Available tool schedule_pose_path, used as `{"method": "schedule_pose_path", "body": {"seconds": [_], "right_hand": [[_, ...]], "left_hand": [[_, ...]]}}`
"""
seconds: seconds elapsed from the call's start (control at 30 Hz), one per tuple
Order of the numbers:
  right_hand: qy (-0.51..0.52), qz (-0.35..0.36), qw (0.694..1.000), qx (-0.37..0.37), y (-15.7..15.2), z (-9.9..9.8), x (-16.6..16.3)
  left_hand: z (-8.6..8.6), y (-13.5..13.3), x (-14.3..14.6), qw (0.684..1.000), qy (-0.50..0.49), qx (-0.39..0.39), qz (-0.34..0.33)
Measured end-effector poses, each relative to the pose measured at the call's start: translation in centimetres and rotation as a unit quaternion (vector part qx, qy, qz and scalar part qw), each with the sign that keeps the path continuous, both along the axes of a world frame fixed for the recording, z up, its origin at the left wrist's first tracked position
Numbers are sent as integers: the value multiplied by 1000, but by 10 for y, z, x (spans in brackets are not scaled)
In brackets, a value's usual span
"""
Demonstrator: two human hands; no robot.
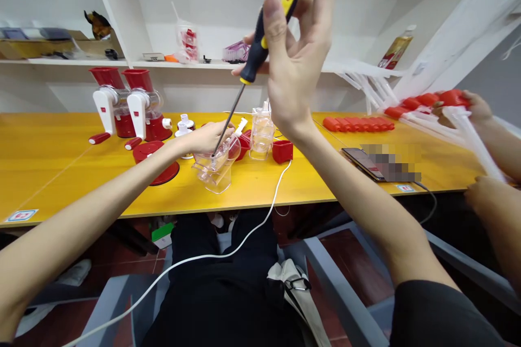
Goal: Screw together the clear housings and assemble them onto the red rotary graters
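Note:
My right hand (299,49) is closed around the black and yellow handle of a screwdriver (260,49), held high above the yellow table (61,173). Its thin shaft slants down to the left, and the tip sits inside a clear plastic housing (215,165) on the table. My left hand (207,136) rests on top of that housing and grips it, fingers curled over its far side.
Two red and white hand-crank grinders (128,105), a red round base (157,160), a clear container (261,133) and a small red part (282,150) stand nearby. A phone (364,162) and white cable (228,252) lie on the table. Another person's hands (476,111) at right hold white and red parts.

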State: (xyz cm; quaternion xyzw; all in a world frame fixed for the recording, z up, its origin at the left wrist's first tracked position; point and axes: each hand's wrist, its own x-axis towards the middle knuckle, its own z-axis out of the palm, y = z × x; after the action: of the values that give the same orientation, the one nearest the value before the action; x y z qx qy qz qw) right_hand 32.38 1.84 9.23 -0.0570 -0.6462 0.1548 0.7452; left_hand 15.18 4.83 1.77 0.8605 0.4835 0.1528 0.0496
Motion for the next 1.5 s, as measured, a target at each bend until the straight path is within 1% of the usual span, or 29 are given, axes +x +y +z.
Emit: {"method": "schedule_pose_path", "body": {"seconds": [0.1, 0.2, 0.33, 0.43, 0.5, 0.6, 0.67, 0.8, 0.9, 1.0, 1.17, 1.27, 1.37, 1.43, 1.5], "right_hand": [[-48, 2, 999, -5, 2, 9, -9], [-98, 11, 995, -6, 16, 21, -23], [-105, 17, 994, -3, 40, 33, -44], [-109, 34, 993, 27, 49, 36, -50], [-109, 42, 992, 37, 45, 34, -48], [-134, 41, 990, 12, 32, 29, -40], [-140, 31, 990, 2, 25, 27, -34], [-110, 9, 994, -7, 26, 31, -25], [-99, -18, 995, -25, 29, 36, -19], [-90, -42, 994, -34, 28, 38, -14], [-79, -35, 996, -20, 21, 31, -11], [-52, -16, 998, 6, 20, 27, -11], [-24, -19, 999, 14, 23, 23, -9], [3, -25, 1000, 16, 25, 20, -6], [36, -13, 999, 22, 26, 16, 0]], "left_hand": [[-2, 1, 1, 1000, -6, -7, -5], [-3, 1, 4, 1000, -17, -14, 4], [1, -8, 6, 996, -80, 17, 30], [7, -17, -1, 991, -123, 33, 47], [11, -23, -11, 992, -112, 29, 43], [15, -33, -30, 997, -75, 12, 26], [16, -39, -43, 998, -67, -2, 8], [18, -49, -59, 997, -61, -44, -17], [22, -50, -63, 997, -33, -66, -14], [28, -46, -64, 996, -6, -90, -15], [43, -40, -59, 989, 43, -142, 3], [48, -46, -56, 989, 48, -141, 0], [43, -55, -57, 993, 52, -107, -12], [34, -59, -56, 995, 49, -85, -21], [25, -61, -53, 997, 42, -57, -30]]}}
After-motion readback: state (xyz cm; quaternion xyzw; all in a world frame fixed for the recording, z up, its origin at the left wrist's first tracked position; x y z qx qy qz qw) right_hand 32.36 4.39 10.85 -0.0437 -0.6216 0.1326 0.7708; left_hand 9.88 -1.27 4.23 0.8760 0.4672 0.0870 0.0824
